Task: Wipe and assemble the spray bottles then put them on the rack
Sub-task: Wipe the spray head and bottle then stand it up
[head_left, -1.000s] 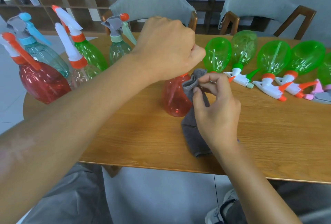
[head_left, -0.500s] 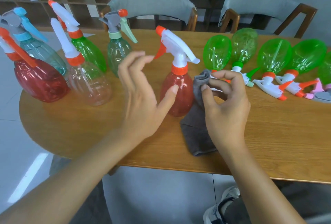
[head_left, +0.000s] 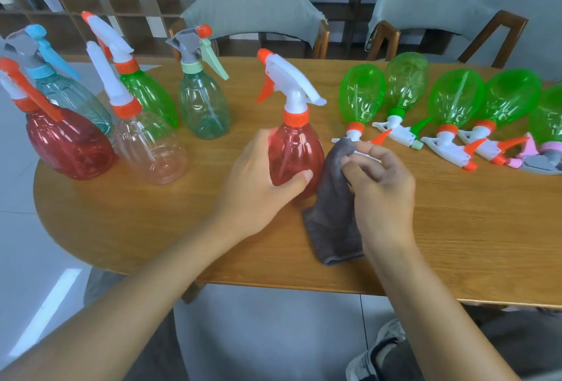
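1. Bottle, red (head_left: 296, 161), with white trigger head (head_left: 292, 82) and orange collar, is standing upright on the wooden table (head_left: 152, 222), near the front edge at centre.
2. Left hand (head_left: 258, 186) is gripping the red bottle's lower body: thumb lying across the front, fingers curling round the far side.
3. Right hand (head_left: 380, 189) is pinching the top of a grey cloth (head_left: 333, 213) between thumb and fingertips; other fingers are loosely curled. The cloth is hanging down to the table, touching the bottle's right side.
4. Five assembled bottles are standing at the left: dark red (head_left: 68, 149), blue-capped (head_left: 70, 97), clear (head_left: 152, 149), green (head_left: 149, 94), teal (head_left: 203, 106).
5. Green bottles (head_left: 362, 91) are lying in a row at the right, trigger heads pointing toward the person.
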Demonstrator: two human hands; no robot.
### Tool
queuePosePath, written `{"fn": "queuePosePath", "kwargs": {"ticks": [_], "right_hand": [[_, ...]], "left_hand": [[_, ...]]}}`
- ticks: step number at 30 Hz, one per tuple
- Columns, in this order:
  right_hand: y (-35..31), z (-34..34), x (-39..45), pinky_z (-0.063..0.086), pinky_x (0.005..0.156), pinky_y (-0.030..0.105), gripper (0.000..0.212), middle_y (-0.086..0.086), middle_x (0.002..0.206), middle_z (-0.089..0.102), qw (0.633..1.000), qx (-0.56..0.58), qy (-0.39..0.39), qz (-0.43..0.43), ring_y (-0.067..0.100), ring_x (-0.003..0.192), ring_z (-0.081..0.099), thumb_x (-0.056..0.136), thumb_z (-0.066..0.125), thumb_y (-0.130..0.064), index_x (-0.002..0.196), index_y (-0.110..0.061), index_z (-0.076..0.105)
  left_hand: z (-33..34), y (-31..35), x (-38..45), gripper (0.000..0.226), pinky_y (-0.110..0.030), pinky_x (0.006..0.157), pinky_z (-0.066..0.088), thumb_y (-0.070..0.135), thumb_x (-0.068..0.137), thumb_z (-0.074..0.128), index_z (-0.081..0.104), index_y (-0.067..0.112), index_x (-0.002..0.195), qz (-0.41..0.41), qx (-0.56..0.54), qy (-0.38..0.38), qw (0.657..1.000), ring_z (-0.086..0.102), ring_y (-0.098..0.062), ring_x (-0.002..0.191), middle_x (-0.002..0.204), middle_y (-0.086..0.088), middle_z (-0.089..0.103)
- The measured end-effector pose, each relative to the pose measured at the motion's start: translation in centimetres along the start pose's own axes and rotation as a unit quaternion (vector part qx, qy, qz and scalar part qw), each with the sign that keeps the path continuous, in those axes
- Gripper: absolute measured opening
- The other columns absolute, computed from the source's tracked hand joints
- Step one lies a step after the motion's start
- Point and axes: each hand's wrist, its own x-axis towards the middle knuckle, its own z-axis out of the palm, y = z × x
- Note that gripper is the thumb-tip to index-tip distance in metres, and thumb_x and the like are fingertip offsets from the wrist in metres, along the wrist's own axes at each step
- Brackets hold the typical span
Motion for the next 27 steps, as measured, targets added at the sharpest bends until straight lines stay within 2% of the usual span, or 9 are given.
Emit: {"fn": "queuePosePath", "kwargs": {"ticks": [2, 4, 8, 11, 14, 16, 22, 25, 27], "right_hand": [[-0.1, 0.0, -0.1, 0.052, 0.073, 0.016, 0.017, -0.003, 0.081, 0.073, 0.999, 0.043, 0.008, 0.011, 0.003, 0.072, 0.065, 0.092, 0.069, 0.003, 0.106, -0.006, 0.066], [-0.3, 0.1, -0.5, 0.052, 0.074, 0.016, 0.016, -0.001, 0.083, 0.073, 0.998, 0.060, 0.011, -0.008, 0.004, 0.076, 0.067, 0.092, 0.069, 0.004, 0.103, -0.007, 0.067], [-0.4, 0.7, -1.6, 0.053, 0.085, 0.018, 0.015, 0.003, 0.095, 0.073, 0.995, 0.040, 0.012, -0.087, 0.007, 0.094, 0.070, 0.093, 0.070, 0.002, 0.102, -0.010, 0.068], [-0.1, 1.1, -2.5, 0.054, 0.098, 0.031, 0.016, 0.002, 0.111, 0.072, 0.989, 0.005, 0.008, -0.146, 0.013, 0.112, 0.068, 0.096, 0.069, -0.004, 0.108, -0.015, 0.068], [0.0, 1.3, -3.0, 0.052, 0.095, 0.024, 0.017, -0.005, 0.114, 0.069, 0.986, 0.006, 0.020, -0.163, 0.004, 0.114, 0.065, 0.100, 0.064, -0.006, 0.113, -0.015, 0.067], [0.0, 1.4, -3.1, 0.051, 0.095, 0.022, 0.017, -0.004, 0.117, 0.067, 0.985, 0.009, 0.033, -0.168, 0.000, 0.115, 0.063, 0.100, 0.063, -0.006, 0.116, -0.010, 0.065], [0.5, 1.0, -2.9, 0.048, 0.110, 0.038, 0.029, -0.002, 0.131, 0.068, 0.977, -0.034, 0.050, -0.206, 0.014, 0.129, 0.060, 0.104, 0.057, -0.017, 0.131, -0.010, 0.065], [0.1, 0.7, -2.5, 0.048, 0.109, 0.035, 0.030, -0.004, 0.131, 0.068, 0.976, -0.033, 0.062, -0.205, 0.010, 0.129, 0.060, 0.105, 0.057, -0.018, 0.133, -0.010, 0.065], [-0.3, 0.6, -2.1, 0.050, 0.105, 0.031, 0.030, 0.001, 0.128, 0.070, 0.984, 0.015, 0.054, -0.168, 0.009, 0.124, 0.063, 0.106, 0.055, -0.015, 0.130, -0.005, 0.067]], "left_hand": [[0.1, 0.6, 0.1, 0.053, -0.038, 0.098, 0.053, 0.043, 0.083, 0.078, 0.053, 0.027, 0.126, -0.040, -0.064, 0.012, 0.997, 0.067, -0.003, 0.107, 0.117, 0.014, 0.069], [0.2, 1.4, 0.2, 0.044, -0.036, 0.096, 0.056, 0.035, 0.085, 0.081, 0.058, 0.024, 0.121, -0.077, -0.134, 0.024, 0.988, 0.070, 0.000, 0.101, 0.110, 0.013, 0.073], [0.3, 3.0, 0.2, 0.038, -0.024, 0.088, 0.055, 0.026, 0.087, 0.081, 0.061, 0.019, 0.119, -0.114, -0.213, 0.038, 0.970, 0.070, 0.000, 0.096, 0.106, 0.010, 0.074], [0.3, 3.9, 0.3, 0.034, -0.014, 0.076, 0.052, 0.026, 0.088, 0.079, 0.064, 0.020, 0.117, -0.137, -0.256, 0.040, 0.956, 0.070, 0.000, 0.090, 0.101, 0.010, 0.074], [0.2, 4.9, 0.3, 0.031, -0.009, 0.068, 0.049, 0.026, 0.089, 0.076, 0.065, 0.018, 0.117, -0.148, -0.297, 0.037, 0.943, 0.071, 0.000, 0.089, 0.103, 0.007, 0.075], [-0.1, 5.5, 0.4, 0.030, -0.015, 0.074, 0.052, 0.026, 0.091, 0.075, 0.066, 0.016, 0.117, -0.152, -0.319, 0.034, 0.935, 0.072, -0.004, 0.094, 0.107, 0.004, 0.076], [-0.4, 6.5, 0.5, 0.029, -0.041, 0.100, 0.055, 0.031, 0.093, 0.074, 0.067, 0.019, 0.118, -0.158, -0.350, 0.034, 0.923, 0.073, -0.016, 0.102, 0.110, 0.000, 0.077], [-0.3, 6.9, 0.2, 0.028, -0.046, 0.102, 0.055, 0.026, 0.094, 0.073, 0.066, 0.015, 0.120, -0.138, -0.361, 0.020, 0.922, 0.074, -0.018, 0.103, 0.111, -0.002, 0.077], [-0.2, 7.0, 0.1, 0.031, -0.041, 0.098, 0.058, 0.022, 0.092, 0.076, 0.066, 0.014, 0.120, -0.108, -0.354, 0.013, 0.929, 0.073, -0.015, 0.104, 0.112, -0.001, 0.076]]}}
